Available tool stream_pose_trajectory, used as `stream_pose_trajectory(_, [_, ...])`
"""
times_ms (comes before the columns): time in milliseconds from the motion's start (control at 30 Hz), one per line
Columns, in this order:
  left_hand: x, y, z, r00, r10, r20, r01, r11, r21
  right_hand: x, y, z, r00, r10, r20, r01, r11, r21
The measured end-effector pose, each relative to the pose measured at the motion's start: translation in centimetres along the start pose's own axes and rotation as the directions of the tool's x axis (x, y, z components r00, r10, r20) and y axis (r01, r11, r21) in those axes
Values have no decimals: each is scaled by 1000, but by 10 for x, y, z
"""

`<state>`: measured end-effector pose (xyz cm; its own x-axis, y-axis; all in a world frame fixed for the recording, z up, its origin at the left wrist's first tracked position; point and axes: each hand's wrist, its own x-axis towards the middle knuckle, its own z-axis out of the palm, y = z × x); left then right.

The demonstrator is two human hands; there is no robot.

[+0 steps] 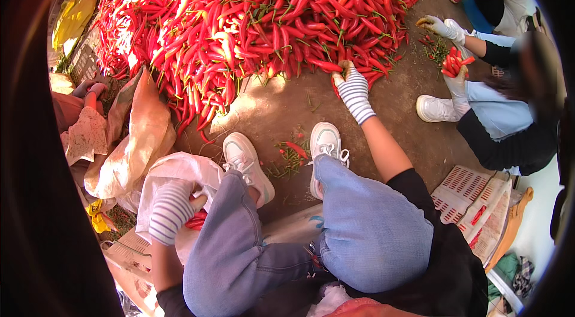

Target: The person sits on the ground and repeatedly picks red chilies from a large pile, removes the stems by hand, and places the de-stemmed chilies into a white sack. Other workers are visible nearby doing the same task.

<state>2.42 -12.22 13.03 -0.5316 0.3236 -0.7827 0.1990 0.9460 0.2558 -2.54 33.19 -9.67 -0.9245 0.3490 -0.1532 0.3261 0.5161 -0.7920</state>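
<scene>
A large heap of red chili peppers (251,25) covers the ground before me. At its near right edge, my right hand (354,88), in a striped knit glove, has its fingertips on a red chili pepper (324,64). My left hand (173,211), gloved alike, reaches into the mouth of a white sack (188,166) beside my left knee. Red chilies (196,221) show in the sack just under that hand. Its fingers are partly hidden, so whether they grip anything is unclear.
Green stems and a few chilies (292,155) lie between my white shoes. Filled sacks (134,150) stand on the left. Two people sit at right; the nearer one's gloved hand holds chilies (455,65). Plastic crates (462,195) stand behind my right side.
</scene>
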Motion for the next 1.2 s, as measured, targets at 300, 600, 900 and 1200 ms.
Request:
stream_pose_trajectory(300, [189, 125, 45, 967, 157, 202, 254, -479, -841, -99, -117, 10, 895, -204, 396, 275, 953, -131])
stream_pose_trajectory(600, [196, 118, 66, 996, -66, 61, 10, -591, -806, -100, -132, 15, 855, -224, 467, 353, 912, -209])
stream_pose_trajectory(900, [199, 110, 69, 999, -45, 24, -1, -489, -873, -100, -132, 21, 708, -220, 672, 597, 695, -401])
stream_pose_trajectory(1200, [210, 91, 91, 974, -93, 206, 118, -570, -813, -116, -123, 32, 447, -170, 878, 309, 951, 26])
